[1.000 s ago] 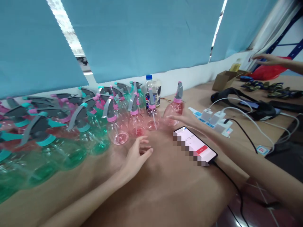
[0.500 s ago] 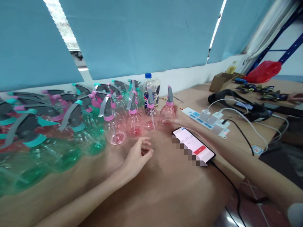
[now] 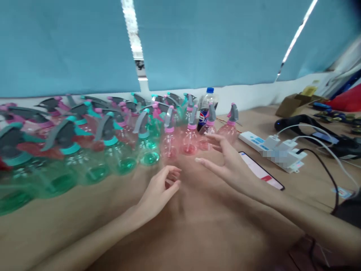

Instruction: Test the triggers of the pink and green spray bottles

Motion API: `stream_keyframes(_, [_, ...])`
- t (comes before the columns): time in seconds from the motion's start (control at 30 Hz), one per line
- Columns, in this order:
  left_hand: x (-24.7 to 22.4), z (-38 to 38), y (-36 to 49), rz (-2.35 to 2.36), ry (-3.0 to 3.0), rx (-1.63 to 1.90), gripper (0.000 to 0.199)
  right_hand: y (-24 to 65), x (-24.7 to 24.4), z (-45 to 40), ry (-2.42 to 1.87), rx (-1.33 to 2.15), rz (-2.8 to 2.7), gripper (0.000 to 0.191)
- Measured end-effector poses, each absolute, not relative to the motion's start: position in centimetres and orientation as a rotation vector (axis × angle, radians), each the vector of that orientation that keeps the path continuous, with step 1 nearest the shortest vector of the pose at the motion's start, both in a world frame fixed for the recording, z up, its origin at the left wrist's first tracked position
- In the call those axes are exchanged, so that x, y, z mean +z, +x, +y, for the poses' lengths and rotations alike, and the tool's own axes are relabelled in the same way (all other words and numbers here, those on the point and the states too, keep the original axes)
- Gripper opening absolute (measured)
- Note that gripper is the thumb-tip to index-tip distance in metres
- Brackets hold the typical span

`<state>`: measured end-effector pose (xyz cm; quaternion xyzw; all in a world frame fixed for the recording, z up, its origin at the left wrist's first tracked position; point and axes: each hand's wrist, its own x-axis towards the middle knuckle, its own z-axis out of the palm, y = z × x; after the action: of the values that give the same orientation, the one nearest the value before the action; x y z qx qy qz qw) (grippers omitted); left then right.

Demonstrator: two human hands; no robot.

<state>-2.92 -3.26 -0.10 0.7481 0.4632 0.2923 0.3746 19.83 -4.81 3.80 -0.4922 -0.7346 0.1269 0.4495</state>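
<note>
just the one head cam here, looking forward and down from above the near side of the table (image 3: 197, 229) toward the blue curtain (image 3: 211, 45), close enough that left hand (image 3: 159, 194) and right hand (image 3: 234, 163) both land around mid-frame

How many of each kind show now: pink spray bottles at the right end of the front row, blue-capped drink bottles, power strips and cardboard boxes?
Front-row pink spray bottles: 4
Blue-capped drink bottle: 1
Power strip: 1
Cardboard box: 1
Total: 7
</note>
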Motion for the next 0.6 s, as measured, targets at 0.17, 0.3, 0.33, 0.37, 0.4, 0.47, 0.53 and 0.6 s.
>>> stream_keyframes(0.17, [0.8,-5.5,-9.3,1.301,1.904,0.875,0.015,11.2,6.4,-4.7,-0.978,0.587,-1.983,0.039])
stream_keyframes(0.3, [1.4,-7.9,-15.0,1.415,1.856,0.933,0.009,3.2,6.0,-3.9,-0.763,0.720,-2.157,0.031])
stream_keyframes(0.33, [1.6,-8.5,-16.5,1.456,1.843,0.935,0.009,1.2,5.7,-3.7,-0.736,0.759,-2.201,0.030])
stream_keyframes(0.37, [1.7,-9.2,-18.0,1.496,1.832,0.934,0.009,-0.8,5.4,-3.5,-0.706,0.790,-2.236,0.030])
stream_keyframes(0.4, [1.7,-9.8,-19.6,1.531,1.821,0.942,0.011,-2.8,5.1,-3.4,-0.665,0.826,-2.267,0.029])
stream_keyframes(0.47, [1.6,-10.8,-22.8,1.581,1.792,0.969,0.013,-6.6,4.4,-3.1,-0.600,0.859,-2.305,0.027])
stream_keyframes(0.53, [1.4,-11.6,-26.1,1.611,1.715,1.084,0.016,-10.1,3.8,-3.1,-0.556,0.912,-2.318,0.028])
stream_keyframes(0.6, [1.1,-12.1,-29.4,1.662,1.592,1.236,0.020,-13.2,3.3,-3.2,-0.538,0.964,-2.317,0.029])
